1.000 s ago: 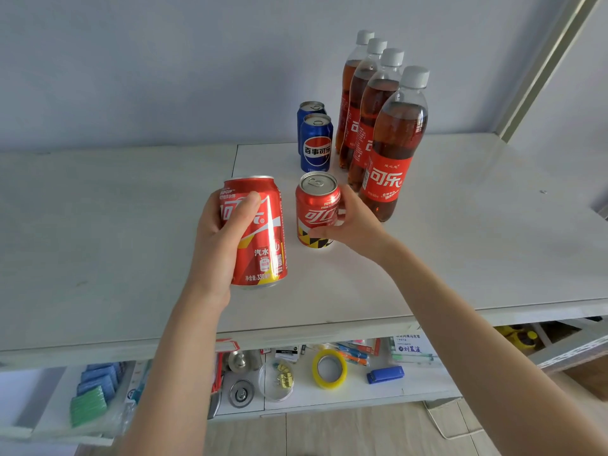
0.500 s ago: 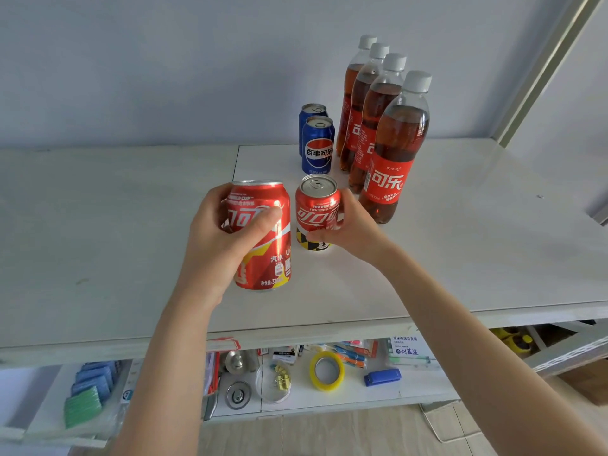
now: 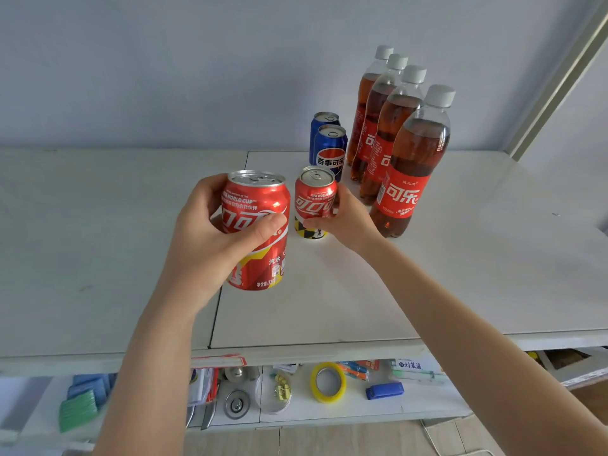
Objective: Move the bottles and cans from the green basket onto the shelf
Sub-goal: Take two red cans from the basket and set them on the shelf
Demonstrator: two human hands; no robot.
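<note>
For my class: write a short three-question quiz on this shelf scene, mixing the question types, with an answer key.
1. How many cola bottles stand on the shelf?
2. True or false: the right hand grips a blue Pepsi can.
3. What does the left hand grip? A) a red Coca-Cola can B) a cola bottle C) a tape roll
Key: 1) four; 2) false, it grips the red can by the bottles; 3) A.
</note>
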